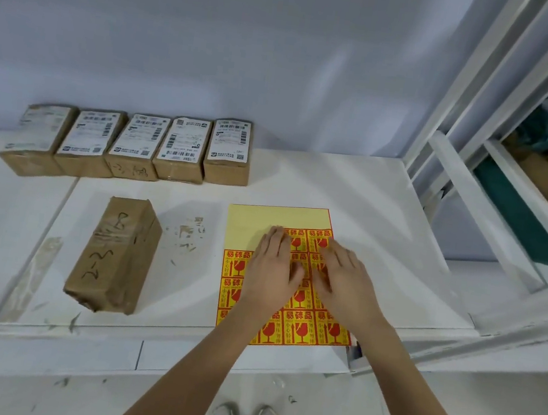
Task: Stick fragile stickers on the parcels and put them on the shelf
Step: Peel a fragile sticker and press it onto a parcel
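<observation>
- Head view: nearest are the two forearms, reaching over the desk [387,200] edge to the sticker sheet [278,218].
- Left hand [269,272] lies flat on the sheet, fingers straight, pinning it down.
- Right hand [343,278] rests on the printed stickers; its fingers look bent at an edge, but whether they pinch a sticker I cannot tell.
- The sheet likely handles thin, limp and light; a sticker is best lifted at a corner while the backing is held.
- The parcel [115,253] lies left of the sheet, well apart: taped, boxy, probably stiff; best gripped across its long sides.
- Five labelled parcels [132,141] line the wall; the shelf [497,172] stands right.
</observation>
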`<state>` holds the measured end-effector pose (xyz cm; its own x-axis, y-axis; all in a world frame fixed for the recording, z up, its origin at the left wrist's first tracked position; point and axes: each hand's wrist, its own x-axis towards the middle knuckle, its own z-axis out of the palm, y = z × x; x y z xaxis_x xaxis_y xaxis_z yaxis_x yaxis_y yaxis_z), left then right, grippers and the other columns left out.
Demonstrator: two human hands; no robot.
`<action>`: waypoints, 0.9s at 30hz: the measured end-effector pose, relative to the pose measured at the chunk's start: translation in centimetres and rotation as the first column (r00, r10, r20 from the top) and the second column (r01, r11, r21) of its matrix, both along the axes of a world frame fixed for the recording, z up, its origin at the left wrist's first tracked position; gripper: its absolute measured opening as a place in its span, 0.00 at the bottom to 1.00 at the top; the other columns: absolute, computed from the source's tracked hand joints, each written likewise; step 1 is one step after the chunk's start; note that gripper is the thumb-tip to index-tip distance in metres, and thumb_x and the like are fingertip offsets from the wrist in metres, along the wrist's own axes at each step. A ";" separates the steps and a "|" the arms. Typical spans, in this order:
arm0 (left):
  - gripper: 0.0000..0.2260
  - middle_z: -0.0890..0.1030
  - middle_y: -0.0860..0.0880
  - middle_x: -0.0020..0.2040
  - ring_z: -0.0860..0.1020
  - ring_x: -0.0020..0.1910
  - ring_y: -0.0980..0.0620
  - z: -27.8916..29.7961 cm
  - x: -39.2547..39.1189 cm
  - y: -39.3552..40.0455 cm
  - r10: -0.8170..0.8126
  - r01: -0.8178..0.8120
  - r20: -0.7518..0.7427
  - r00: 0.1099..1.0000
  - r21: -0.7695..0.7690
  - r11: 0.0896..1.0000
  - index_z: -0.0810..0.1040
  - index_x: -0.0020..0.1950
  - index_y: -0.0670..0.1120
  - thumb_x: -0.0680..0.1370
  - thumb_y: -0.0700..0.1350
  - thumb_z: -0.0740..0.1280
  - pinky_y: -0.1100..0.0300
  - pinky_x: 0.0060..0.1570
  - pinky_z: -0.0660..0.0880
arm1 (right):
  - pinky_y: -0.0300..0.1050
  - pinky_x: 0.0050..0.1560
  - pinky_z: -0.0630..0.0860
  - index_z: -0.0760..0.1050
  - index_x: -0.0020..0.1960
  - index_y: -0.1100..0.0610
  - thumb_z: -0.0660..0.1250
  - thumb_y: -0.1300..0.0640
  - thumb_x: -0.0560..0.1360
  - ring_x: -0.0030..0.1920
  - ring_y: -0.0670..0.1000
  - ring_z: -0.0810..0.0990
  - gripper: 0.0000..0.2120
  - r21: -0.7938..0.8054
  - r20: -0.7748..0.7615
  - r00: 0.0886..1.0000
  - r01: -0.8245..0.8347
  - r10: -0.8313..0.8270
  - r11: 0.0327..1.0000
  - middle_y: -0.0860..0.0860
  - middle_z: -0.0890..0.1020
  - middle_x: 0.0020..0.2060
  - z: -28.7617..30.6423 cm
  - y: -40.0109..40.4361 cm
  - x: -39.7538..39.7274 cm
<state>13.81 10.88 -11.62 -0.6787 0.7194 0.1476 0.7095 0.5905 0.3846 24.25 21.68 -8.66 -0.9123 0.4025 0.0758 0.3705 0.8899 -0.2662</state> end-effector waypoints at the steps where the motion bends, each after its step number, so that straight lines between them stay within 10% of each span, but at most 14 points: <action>1: 0.24 0.63 0.43 0.74 0.58 0.75 0.47 0.1 0.0 -0.1 0.002 -0.002 0.011 1.000 0.013 1.000 0.65 0.71 0.40 0.80 0.52 0.57 0.54 0.70 0.62 | 0.48 0.65 0.68 0.67 0.69 0.59 0.56 0.51 0.79 0.68 0.54 0.67 0.21 -0.017 -0.047 0.999 -0.001 0.000 1.000 0.54 0.68 0.69 0.3 0.4 -0.9; 12: 0.13 0.78 0.44 0.52 0.76 0.53 0.45 0.2 -0.5 -0.4 0.137 -0.134 -0.045 0.990 0.062 0.989 0.78 0.54 0.41 0.73 0.47 0.67 0.52 0.52 0.75 | 0.48 0.59 0.69 0.69 0.69 0.55 0.63 0.54 0.76 0.62 0.55 0.69 0.22 -0.029 0.112 0.978 -0.174 0.176 0.984 0.53 0.72 0.61 0.6 3.2 -8.4; 27: 0.30 0.70 0.40 0.70 0.65 0.72 0.43 -0.5 -0.7 0.0 0.197 -0.198 -0.065 0.978 -0.024 0.980 0.69 0.70 0.39 0.76 0.53 0.44 0.49 0.71 0.58 | 0.44 0.45 0.72 0.76 0.56 0.49 0.65 0.52 0.74 0.47 0.48 0.73 0.11 -0.103 0.189 0.897 -0.387 0.400 0.916 0.47 0.74 0.44 2.0 4.6 -10.3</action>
